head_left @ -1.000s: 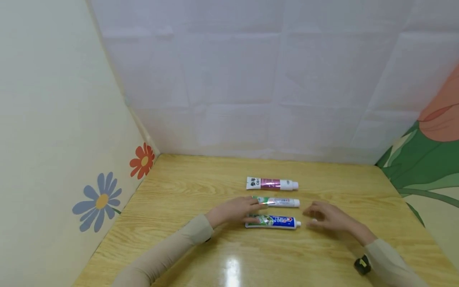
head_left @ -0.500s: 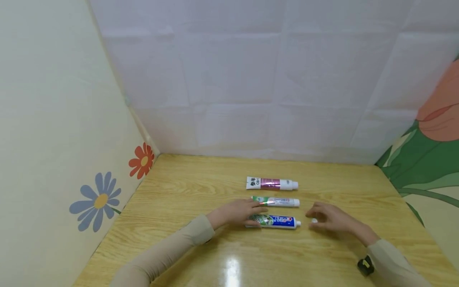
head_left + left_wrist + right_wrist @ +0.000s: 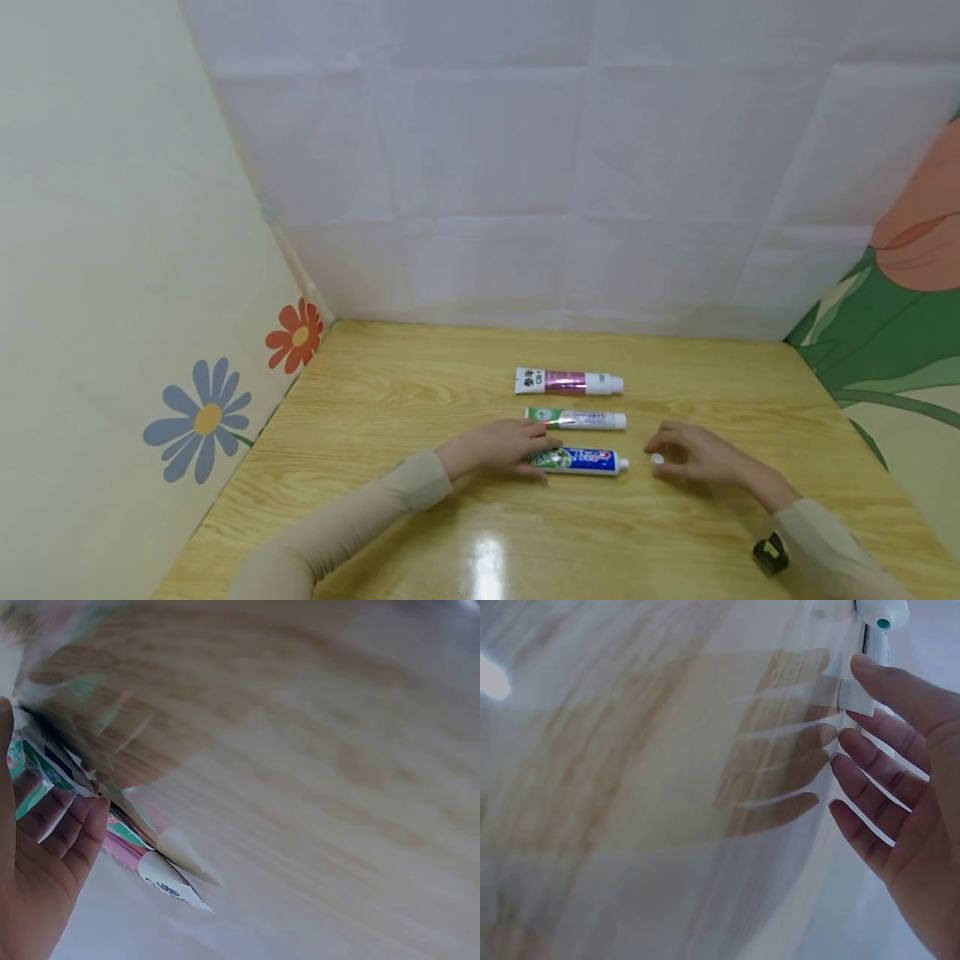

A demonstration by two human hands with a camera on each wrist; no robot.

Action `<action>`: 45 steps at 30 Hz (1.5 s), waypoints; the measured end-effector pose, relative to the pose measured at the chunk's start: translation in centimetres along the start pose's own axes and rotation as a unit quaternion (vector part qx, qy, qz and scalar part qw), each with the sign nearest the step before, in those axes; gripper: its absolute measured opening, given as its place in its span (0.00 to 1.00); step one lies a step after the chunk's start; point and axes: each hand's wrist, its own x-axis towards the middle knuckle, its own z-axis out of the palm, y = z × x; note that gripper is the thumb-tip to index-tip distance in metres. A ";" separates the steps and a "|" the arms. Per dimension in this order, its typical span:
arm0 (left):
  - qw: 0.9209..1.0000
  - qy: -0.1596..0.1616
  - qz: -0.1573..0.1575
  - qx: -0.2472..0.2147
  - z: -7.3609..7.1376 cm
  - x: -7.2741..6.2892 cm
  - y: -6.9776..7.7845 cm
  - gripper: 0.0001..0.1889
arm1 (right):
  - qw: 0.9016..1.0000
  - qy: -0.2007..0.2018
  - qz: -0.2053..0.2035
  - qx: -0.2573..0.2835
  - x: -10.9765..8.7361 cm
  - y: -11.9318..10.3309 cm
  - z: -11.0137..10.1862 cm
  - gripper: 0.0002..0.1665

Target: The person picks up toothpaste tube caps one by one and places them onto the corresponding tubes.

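A blue, green and white toothpaste tube point(image 3: 588, 461) lies nearest the person, its nozzle bare and pointing right. My left hand point(image 3: 498, 446) holds its tail end, thumb on the near side and fingers on the far side; the palm hides the tail. In the left wrist view, the tube point(image 3: 49, 761) shows between thumb and fingers. A small white cap point(image 3: 657, 459) stands on the table right of the nozzle. My right hand point(image 3: 697, 454) is around it, with loosely bent fingers. In the right wrist view, thumb and index finger flank the ribbed cap point(image 3: 855, 697) with spread fingers below.
Behind the near tube lies a green and white toothpaste tube point(image 3: 581, 419), capped. Farther back is a pink and white tube point(image 3: 566, 382). A black and yellow object point(image 3: 770, 552) sits by the right sleeve. Flowered walls flank the wooden table point(image 3: 390, 375), with a white sheet point(image 3: 480, 167) behind.
My right hand has drawn slightly right, while the cap stays in about the same spot. My left thumb has slid from the tube's top to its near edge.
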 end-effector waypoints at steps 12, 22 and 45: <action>0.998 0.018 0.019 0.049 0.8 0.9 0.0 0.38 | 1.000 -0.004 -0.003 -0.007 -0.1 -0.1 -0.4 0.13; 0.996 0.045 0.026 0.065 1.3 1.4 0.4 0.36 | 1.000 -0.013 0.002 -0.009 0.0 0.1 -0.5 0.12; 0.996 0.042 0.020 0.071 1.5 2.2 0.9 0.27 | 0.999 -0.037 0.004 -0.013 0.7 -0.3 -0.3 0.09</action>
